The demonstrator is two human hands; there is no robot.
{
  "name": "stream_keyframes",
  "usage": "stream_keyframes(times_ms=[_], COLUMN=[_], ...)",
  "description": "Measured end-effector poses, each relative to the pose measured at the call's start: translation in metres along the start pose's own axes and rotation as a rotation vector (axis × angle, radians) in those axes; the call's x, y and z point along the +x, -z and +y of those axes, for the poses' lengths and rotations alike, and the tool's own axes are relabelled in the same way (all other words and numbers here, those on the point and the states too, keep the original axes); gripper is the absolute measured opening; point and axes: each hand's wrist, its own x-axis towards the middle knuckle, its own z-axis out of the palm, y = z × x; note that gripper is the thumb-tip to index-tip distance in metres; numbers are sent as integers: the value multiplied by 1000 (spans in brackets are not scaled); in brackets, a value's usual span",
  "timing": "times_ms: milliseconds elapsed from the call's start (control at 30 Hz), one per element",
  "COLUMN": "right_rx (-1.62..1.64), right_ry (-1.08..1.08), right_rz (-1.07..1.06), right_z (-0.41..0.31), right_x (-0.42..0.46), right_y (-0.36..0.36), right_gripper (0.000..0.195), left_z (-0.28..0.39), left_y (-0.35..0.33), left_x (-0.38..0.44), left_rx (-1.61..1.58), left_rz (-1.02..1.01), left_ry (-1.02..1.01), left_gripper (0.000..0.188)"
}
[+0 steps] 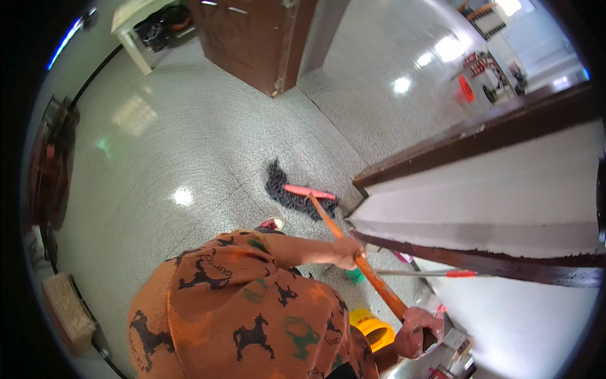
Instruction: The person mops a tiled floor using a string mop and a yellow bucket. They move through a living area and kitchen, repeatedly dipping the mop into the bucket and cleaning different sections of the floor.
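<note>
A mop with a dark grey string head (296,199) and a pink clamp lies spread on the speckled floor beside the doorway. Its orange wooden handle (382,288) slopes back towards me. My left hand (348,252) is closed round the handle partway along. Nearer its top end, my right hand (419,332) grips the same handle. A yellow bucket (371,329) stands under the handle, close to my body. One shoe (273,223) shows just behind the mop head.
A brown door (246,42) stands ahead, and the dark door frame (426,147) borders the wall at right. A white table (137,14) is at upper left. Beyond the doorway is a red bucket (465,90). Another pole (426,273) lies near the right wall.
</note>
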Motion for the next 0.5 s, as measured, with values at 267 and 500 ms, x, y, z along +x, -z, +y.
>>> stream_keyframes(times_ms=[267,500], right_rx=[340,371], right_ry=[28,100], right_rz=[-291,-577], right_z=[0,13], right_x=[-1,33], right_y=[-47,-188], right_gripper=[23,7], left_z=[-2,-59], left_y=[54,157], left_x=[-73,-150], left_rx=[233,296], left_rz=[108,398], left_ry=[-17,54], left_gripper=[12,16])
